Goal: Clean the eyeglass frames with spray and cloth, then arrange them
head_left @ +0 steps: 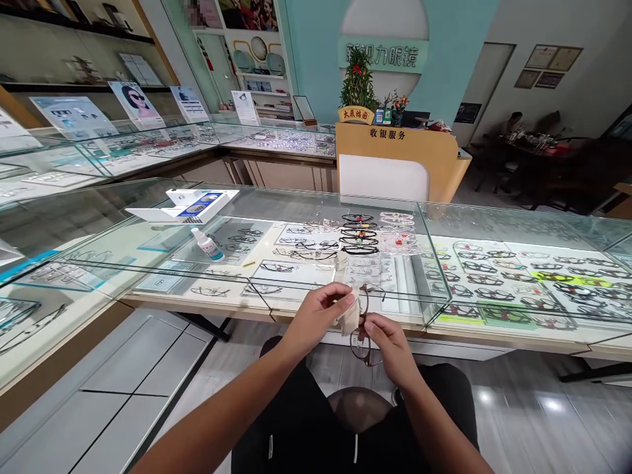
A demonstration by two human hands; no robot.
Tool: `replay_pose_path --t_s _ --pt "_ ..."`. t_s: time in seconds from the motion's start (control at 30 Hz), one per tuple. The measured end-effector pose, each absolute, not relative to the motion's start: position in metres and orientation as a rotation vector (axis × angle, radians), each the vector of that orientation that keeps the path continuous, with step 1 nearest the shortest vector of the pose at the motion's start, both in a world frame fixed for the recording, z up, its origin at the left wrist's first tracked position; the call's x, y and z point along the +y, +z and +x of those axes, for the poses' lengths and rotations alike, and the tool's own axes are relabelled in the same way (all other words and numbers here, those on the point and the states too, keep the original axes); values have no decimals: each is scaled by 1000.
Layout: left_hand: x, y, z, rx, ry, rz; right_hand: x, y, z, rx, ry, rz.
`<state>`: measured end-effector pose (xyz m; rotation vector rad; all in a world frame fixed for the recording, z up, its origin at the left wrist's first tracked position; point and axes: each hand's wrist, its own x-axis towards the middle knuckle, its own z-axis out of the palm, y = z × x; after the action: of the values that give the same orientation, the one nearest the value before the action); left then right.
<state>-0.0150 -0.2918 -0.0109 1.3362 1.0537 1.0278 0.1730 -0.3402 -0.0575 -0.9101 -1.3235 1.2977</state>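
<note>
A pair of brown-red framed glasses point(367, 359) is held upright on its side in front of the counter edge. My right hand point(392, 345) pinches the frame near its middle, fingers closed. Bunched in my left hand point(323, 313) is a beige cleaning cloth point(349, 319), pressed against the upper lens of the glasses. The cloth hides part of that lens. On the glass counter point(301, 201) beyond my hands lie rows of glasses, dark ones point(359, 240) and clear or pink ones point(397, 237).
A white spray bottle point(207, 245) with a blue label stands on the counter at left, near an open white box point(190, 205). Display cases point(523, 276) of glasses continue right. A wooden cashier desk point(395, 158) stands behind. My legs point(291, 415) are under the counter's front edge.
</note>
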Motion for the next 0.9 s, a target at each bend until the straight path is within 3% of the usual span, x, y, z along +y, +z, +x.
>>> replay_pose_path --t_s 0.23,0.47,0.9 --pt "-293 -24 -5 1066 1066 1227 -339 -62 177 -1402 1314 -863" --pt "-290 -38 -14 842 696 1071 -338 -66 180 -1393 1423 -786" --pt "-299 -67 10 766 965 760 -336 -97 168 -1204 1607 -855"
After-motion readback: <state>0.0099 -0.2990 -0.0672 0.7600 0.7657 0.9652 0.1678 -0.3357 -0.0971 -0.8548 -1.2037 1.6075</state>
